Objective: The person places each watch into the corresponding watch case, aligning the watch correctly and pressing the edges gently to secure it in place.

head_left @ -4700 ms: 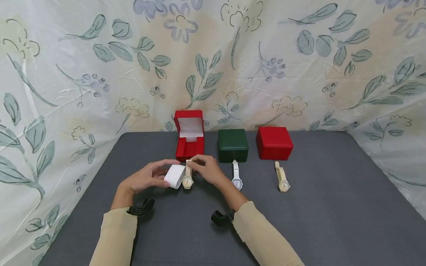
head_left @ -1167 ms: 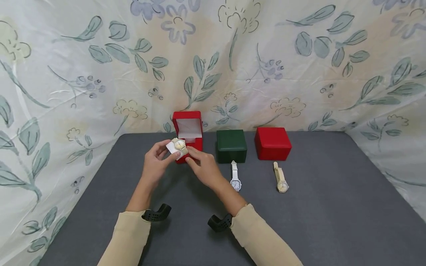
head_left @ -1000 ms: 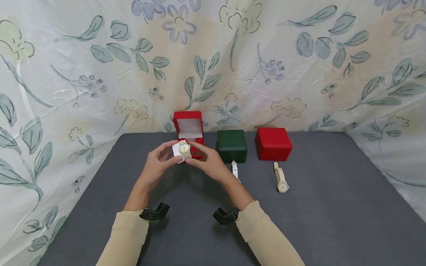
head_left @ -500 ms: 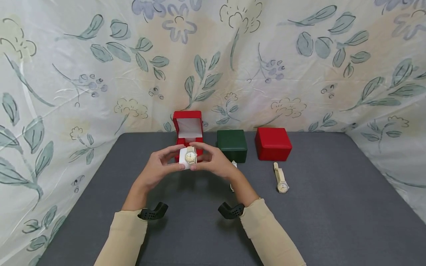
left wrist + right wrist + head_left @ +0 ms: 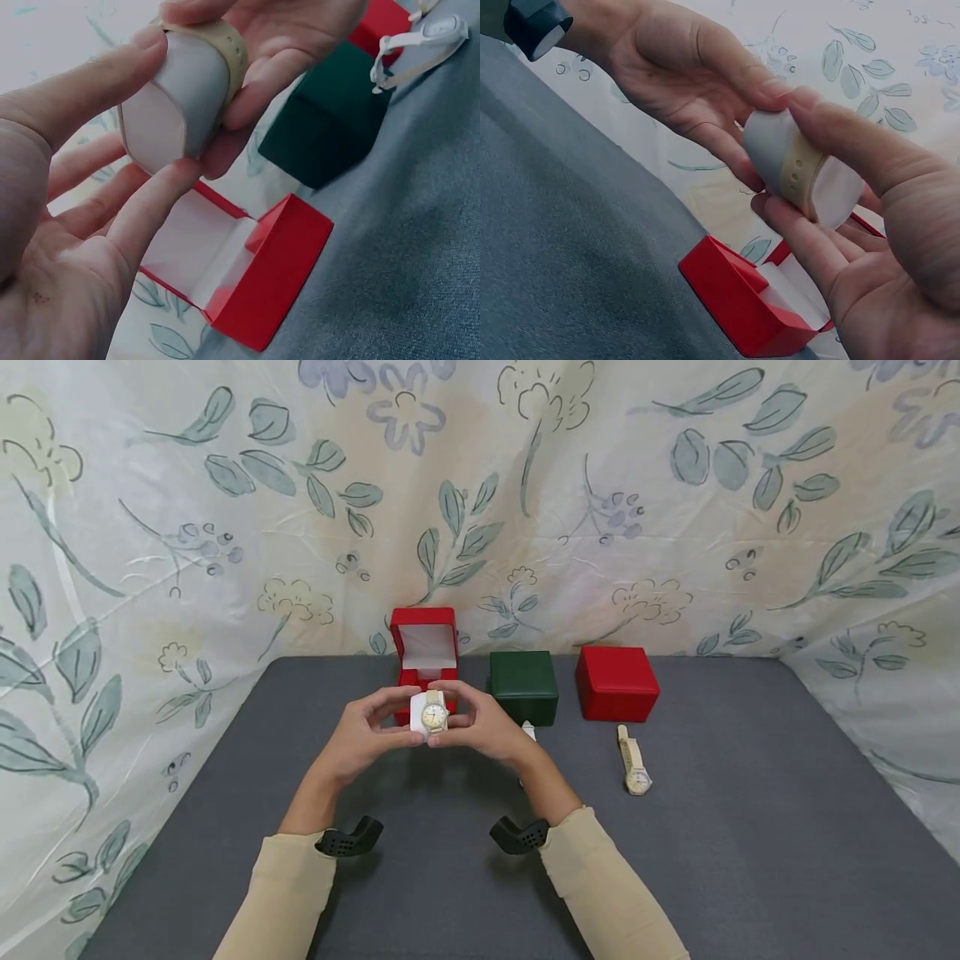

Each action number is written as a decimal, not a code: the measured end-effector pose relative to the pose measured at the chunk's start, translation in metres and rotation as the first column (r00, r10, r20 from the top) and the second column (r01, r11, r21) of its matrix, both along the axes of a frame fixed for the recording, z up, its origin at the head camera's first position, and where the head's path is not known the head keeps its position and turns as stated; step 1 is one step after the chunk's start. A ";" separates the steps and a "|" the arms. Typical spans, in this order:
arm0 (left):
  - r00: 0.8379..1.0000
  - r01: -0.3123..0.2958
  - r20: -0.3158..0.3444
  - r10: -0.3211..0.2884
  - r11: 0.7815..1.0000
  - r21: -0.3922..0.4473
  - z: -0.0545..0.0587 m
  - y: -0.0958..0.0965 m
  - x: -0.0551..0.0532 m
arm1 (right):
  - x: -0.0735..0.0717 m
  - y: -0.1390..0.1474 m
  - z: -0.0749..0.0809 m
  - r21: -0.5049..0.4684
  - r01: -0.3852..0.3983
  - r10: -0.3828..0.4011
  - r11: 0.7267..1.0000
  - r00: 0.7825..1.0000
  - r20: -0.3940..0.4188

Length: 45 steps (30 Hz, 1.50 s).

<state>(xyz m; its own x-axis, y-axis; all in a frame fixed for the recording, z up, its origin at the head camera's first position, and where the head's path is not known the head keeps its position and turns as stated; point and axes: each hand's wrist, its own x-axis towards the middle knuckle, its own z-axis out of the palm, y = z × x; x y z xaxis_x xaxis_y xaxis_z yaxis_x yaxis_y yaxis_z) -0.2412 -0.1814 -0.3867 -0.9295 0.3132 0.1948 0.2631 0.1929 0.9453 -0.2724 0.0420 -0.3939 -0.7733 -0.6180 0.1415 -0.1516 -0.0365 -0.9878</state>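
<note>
By left hand [image 5: 362, 729] and right hand [image 5: 489, 725], the white cushion [image 5: 417, 717] inside a cream-strapped wristwatch [image 5: 434, 716] is being pinched, ideally evenly.

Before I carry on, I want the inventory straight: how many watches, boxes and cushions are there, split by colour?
White cushion: 1
Cream watches: 2 (wrapped watch, loose watch)
White watch: 1
Red boxes: 2 (open box, closed box)
Green box: 1
Total: 7

Fingers [image 5: 847, 131] pinching white cushion [image 5: 768, 144], cream strap [image 5: 801, 174], red box [image 5: 735, 298]
</note>
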 end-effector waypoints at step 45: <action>0.999 0.023 -0.025 -0.023 1.000 -0.006 0.005 0.006 0.002 | 0.000 0.005 0.004 0.105 0.064 -0.048 0.992 0.987 -0.152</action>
<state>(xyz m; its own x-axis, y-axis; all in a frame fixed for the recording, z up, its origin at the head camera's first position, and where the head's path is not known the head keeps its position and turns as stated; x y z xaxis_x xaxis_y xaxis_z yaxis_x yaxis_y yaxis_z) -0.2393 -0.1754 -0.3818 -0.9169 0.3356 0.2159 0.2910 0.1922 0.9372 -0.2723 0.0469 -0.3899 -0.7825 -0.5925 0.1916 -0.2959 0.0831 -0.9516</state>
